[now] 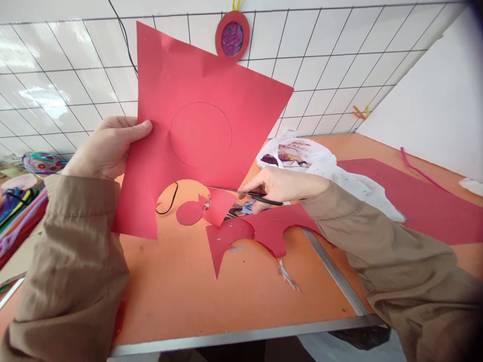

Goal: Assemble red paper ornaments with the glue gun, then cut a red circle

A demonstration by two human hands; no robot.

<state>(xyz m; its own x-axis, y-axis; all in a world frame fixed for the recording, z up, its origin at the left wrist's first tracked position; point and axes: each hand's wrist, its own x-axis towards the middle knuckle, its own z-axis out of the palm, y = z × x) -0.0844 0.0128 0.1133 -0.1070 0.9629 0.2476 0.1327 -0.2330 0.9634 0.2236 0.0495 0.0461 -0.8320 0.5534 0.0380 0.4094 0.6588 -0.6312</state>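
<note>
My left hand (pixel 109 143) grips the left edge of a large red sheet of paper (pixel 204 83), thumb on the front, and holds it up above the table. A circle is drawn in thin dark line on the sheet, and a curved piece is cut away from its lower edge. My right hand (pixel 267 188) is closed around the dark handles of a pair of scissors (pixel 260 197). Their thin blades point left, along the sheet's lower edge. A small red flap (pixel 222 203) hangs just below the blades. Beneath it lies a small red paper disc (pixel 189 213).
Red paper offcuts (pixel 264 231) with curved cut-outs lie on the orange table (pixel 177 286). A white plastic bag (pixel 313 156) and a larger red sheet (pixel 426 201) are at the right. Coloured pipe cleaners (pixel 22 221) lie at the left. A round red ornament (pixel 233 37) hangs before the tiled wall.
</note>
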